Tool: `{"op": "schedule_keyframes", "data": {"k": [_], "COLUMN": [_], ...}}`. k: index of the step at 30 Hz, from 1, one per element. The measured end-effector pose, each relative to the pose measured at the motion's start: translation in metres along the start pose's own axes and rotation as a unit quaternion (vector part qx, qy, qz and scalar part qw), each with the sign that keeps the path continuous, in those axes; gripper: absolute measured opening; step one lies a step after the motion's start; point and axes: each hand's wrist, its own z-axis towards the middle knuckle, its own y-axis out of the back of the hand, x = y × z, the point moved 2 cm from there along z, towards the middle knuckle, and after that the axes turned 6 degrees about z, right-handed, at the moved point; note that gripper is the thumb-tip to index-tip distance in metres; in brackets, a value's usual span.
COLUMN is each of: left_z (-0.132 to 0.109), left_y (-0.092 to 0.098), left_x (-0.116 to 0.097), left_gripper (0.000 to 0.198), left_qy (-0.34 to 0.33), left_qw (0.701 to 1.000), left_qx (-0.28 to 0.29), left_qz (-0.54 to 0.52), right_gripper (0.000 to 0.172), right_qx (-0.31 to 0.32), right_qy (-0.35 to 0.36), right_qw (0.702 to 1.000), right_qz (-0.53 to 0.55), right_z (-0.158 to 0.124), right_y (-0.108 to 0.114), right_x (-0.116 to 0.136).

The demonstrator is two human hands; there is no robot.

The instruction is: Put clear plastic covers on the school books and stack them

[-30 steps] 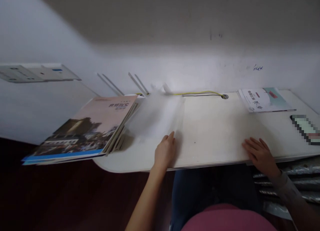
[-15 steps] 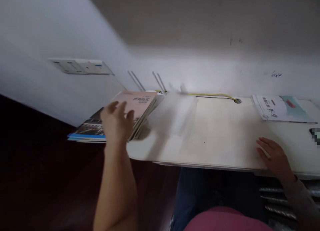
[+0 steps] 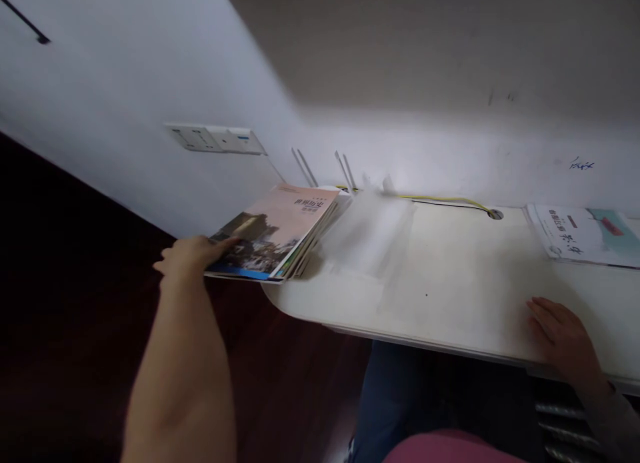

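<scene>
At the left end of the desk lies a stack of books (image 3: 280, 226), overhanging the desk's rounded corner. The top book has a pinkish cover with a photo of buildings and a blue strip at its lower edge. My left hand (image 3: 193, 256) grips the stack's left edge. Its thumb lies on the cover, and the other fingers curl outside the edge, partly hidden. My right hand (image 3: 565, 333) rests near the desk's front edge, fingers stretched out and holding nothing. A blurred, whitish translucent sheet or bag (image 3: 367, 229) sits right beside the stack.
A white and teal book (image 3: 585, 233) lies on the white desk (image 3: 450, 283) at the right. A yellow cable (image 3: 450, 199) runs along the back into a round hole (image 3: 495, 214). Wall sockets (image 3: 215, 139) are above the stack, on the left wall.
My left hand has moved from above the top book to the stack's left edge and closed there. My right hand stays by the front edge. The view has shifted left.
</scene>
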Motion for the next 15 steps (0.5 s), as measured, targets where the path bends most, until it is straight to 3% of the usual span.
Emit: {"op": "schedule_keyframes", "data": {"k": [7,11,15], "left_z": [0.007,0.008,-0.001], "left_y": [0.017,0.025,0.021], "left_x": [-0.002,-0.003,-0.005], "left_gripper": [0.061,0.044,0.025], "left_qy": [0.012,0.050,0.029], "left_qw": [0.999,0.995,0.981], "left_qx": [-0.021,0.044,0.162], "left_qz": [0.033,0.067,0.099], "right_gripper": [0.027,0.027,0.027], "right_qx": [0.001,0.000,0.000], "right_qy": [-0.006,-0.014,-0.028], "right_qw": [1.000,1.000,1.000], "right_qz": [-0.004,-0.002,0.008], "right_z": [0.004,0.004,0.005], "right_y": [0.004,0.003,0.004], "right_x": [0.010,0.011,0.015]}}
